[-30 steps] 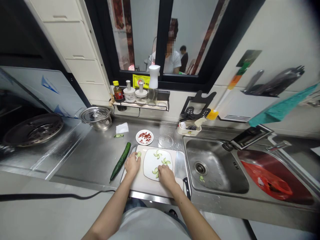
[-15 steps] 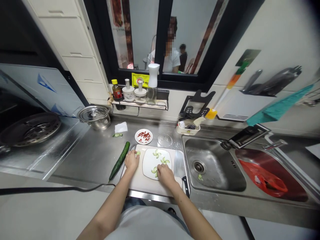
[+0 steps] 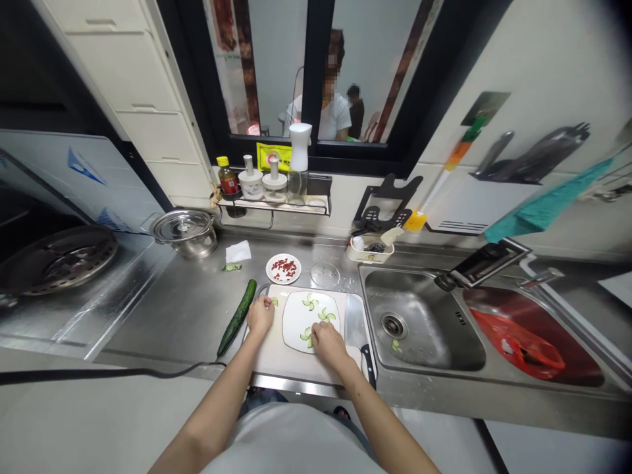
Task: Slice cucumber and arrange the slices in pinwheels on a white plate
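Observation:
My left hand (image 3: pixel 259 316) rests on the left part of the pale cutting board (image 3: pixel 269 368), fingers pinched at a few thin cucumber slices (image 3: pixel 274 301). Over the lower right of a white square plate (image 3: pixel 295 313), my right hand (image 3: pixel 326 342) is closed, its fingertips at a fan of cucumber slices (image 3: pixel 307 337). What those fingertips hold is hidden. Two more slice fans, an upper fan (image 3: pixel 310 302) and a right-hand fan (image 3: pixel 326 316), lie on the plate. A whole cucumber (image 3: pixel 237 318) lies left of the board. A knife (image 3: pixel 367 362) lies along the board's right edge.
Behind the board stand a small plate of red pieces (image 3: pixel 283 268) and a clear round dish (image 3: pixel 324 274). To the right is a sink (image 3: pixel 424 329) with a red bag (image 3: pixel 518 345) in its far basin. A lidded pot (image 3: pixel 185 234) and white paper (image 3: pixel 238 251) are at left.
My left hand's fingers have drawn in slightly, leaving the slices showing beside the fingertips. My right hand stays at the lower fan, shifted very little. The view has tilted slightly.

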{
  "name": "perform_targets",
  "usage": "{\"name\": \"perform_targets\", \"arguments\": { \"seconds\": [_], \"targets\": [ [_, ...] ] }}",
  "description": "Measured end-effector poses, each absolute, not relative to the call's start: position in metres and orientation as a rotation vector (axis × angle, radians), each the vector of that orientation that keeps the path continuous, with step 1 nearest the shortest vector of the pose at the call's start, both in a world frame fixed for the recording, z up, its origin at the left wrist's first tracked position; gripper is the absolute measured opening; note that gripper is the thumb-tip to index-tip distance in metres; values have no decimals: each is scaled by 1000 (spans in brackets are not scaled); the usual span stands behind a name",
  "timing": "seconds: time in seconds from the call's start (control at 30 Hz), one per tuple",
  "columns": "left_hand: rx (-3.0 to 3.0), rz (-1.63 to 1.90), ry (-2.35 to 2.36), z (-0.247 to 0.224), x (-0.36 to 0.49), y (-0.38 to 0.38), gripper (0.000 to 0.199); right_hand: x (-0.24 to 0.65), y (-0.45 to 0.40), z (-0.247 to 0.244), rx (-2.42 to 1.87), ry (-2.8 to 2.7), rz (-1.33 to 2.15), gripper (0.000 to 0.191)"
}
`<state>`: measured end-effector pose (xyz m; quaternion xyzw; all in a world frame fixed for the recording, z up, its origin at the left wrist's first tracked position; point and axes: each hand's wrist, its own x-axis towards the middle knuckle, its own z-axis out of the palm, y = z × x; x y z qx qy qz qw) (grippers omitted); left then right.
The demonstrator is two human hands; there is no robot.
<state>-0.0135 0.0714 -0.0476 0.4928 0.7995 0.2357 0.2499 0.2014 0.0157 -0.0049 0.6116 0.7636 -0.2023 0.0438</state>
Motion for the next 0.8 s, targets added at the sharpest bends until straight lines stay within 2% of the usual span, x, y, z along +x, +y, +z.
{"name": "perform_targets", "arguments": {
  "seconds": [0.1,0.27,0.37,0.6,0.8],
  "targets": [
    [1168,852,2040,-51,-14,73,15,202,14,-3,1882,2323,-632,22],
    [834,1116,1615,-36,-15,67,31,201,19,4,2021,2364,-603,23],
    [819,1083,1476,-15,-14,59,33,193,30,12,2116,2493,-714,24],
    [942,1002,1348,27,-7,51,30,165,58,28,2199,2720,-1359,27],
    [981,990,1294,32,-1,52,28,160,61,30,2084,2787,-1453,13]
  ]
}}
